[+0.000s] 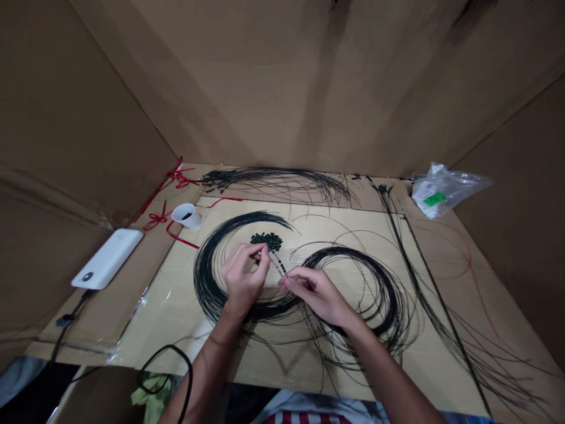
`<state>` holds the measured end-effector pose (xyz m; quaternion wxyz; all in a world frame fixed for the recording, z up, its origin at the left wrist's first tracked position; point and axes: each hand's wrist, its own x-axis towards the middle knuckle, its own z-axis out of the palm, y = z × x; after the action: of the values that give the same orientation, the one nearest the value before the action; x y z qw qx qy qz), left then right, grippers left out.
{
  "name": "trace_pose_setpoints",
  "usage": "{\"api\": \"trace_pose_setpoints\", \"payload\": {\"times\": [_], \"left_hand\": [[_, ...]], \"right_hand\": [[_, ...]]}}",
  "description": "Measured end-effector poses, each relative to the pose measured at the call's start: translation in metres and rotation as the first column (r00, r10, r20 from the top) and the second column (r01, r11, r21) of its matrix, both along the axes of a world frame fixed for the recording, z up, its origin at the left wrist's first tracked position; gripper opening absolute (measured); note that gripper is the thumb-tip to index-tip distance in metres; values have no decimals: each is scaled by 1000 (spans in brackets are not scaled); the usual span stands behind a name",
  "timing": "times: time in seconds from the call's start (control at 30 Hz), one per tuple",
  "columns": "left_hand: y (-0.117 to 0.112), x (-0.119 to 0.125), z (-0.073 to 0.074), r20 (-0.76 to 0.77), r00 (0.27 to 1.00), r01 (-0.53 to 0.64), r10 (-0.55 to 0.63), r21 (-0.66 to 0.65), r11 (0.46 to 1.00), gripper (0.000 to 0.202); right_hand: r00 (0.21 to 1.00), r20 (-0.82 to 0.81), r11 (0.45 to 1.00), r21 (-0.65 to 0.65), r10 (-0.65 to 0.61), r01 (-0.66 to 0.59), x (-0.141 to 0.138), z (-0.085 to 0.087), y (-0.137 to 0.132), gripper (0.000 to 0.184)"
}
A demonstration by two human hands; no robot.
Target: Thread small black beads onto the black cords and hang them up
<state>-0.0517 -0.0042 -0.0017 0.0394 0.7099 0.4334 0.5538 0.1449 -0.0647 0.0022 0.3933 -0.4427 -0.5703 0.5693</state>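
My left hand (247, 271) is closed in a pinch beside a small pile of black bead-like pieces (267, 240); what its fingertips hold is too small to tell. To the right, my right hand (315, 290) pinches the lower end of a thin strand dotted with black beads (279, 262). That strand slants up toward the left fingertips. Under and around my left hand lies a large coil of dark thin cords (207, 265). A second coil of black cords (391, 288) curves beyond my right hand.
Along the back lies a bundle of cords (282, 176). A white cup (187, 216) with dark bits stands at left, near red ribbons (156, 219) and a white power bank (108, 258). Long cords (412, 274) and a clear plastic bag (445, 188) are right. Cardboard walls (282, 88) enclose the table.
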Motion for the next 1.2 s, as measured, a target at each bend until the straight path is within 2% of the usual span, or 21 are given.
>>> {"api": "trace_pose_setpoints", "payload": {"times": [0.1,0.17,0.23,0.3,0.37,0.43,0.5,0.57,0.67,0.77,0.87,1.0,1.13,1.2], "left_hand": [[0,0,1,28,999,41,-38,-100,994,15],[0,0,1,112,987,139,-115,-234,962,28],[0,1,2,250,941,314,-230,-383,869,41],[0,4,4,376,862,498,-340,-503,706,37],[-1,7,6,453,805,593,-384,-577,561,25],[-1,9,7,502,786,618,-361,-609,497,25],[-1,9,6,546,783,617,-296,-624,479,29],[0,6,3,603,771,616,-206,-623,482,32],[3,1,-3,696,713,627,-77,-585,514,33],[5,-1,-6,755,655,657,-30,-550,515,34],[8,-2,0,799,601,670,33,-526,524,37],[15,-14,29,853,515,654,84,-455,604,36],[22,-36,75,908,414,597,63,-323,735,32],[25,-47,99,935,353,602,20,-244,760,25]], "right_hand": [[997,-78,1000,-27,-12,10,-6,1,0,41],[992,-112,998,-38,-61,57,-7,1,0,40],[986,-119,993,-36,-120,116,-6,1,1,39],[980,-117,987,-8,-159,159,-5,0,2,39],[979,-108,984,26,-174,178,-5,-1,2,39],[979,-93,982,36,-180,184,-5,-3,1,38],[982,-84,985,24,-169,172,-6,-4,1,38],[988,-81,991,6,-134,135,-7,-3,-1,39],[990,-118,997,-15,-74,73,-9,-1,-1,40],[977,-208,997,-65,-46,33,-10,2,-1,38],[955,-296,985,-168,-25,-26,-9,7,-4,36],[908,-417,932,-313,38,-182,-6,26,-26,35],[834,-515,831,-363,198,-422,0,47,-64,44],[800,-529,804,-324,284,-499,6,53,-82,47]]}}
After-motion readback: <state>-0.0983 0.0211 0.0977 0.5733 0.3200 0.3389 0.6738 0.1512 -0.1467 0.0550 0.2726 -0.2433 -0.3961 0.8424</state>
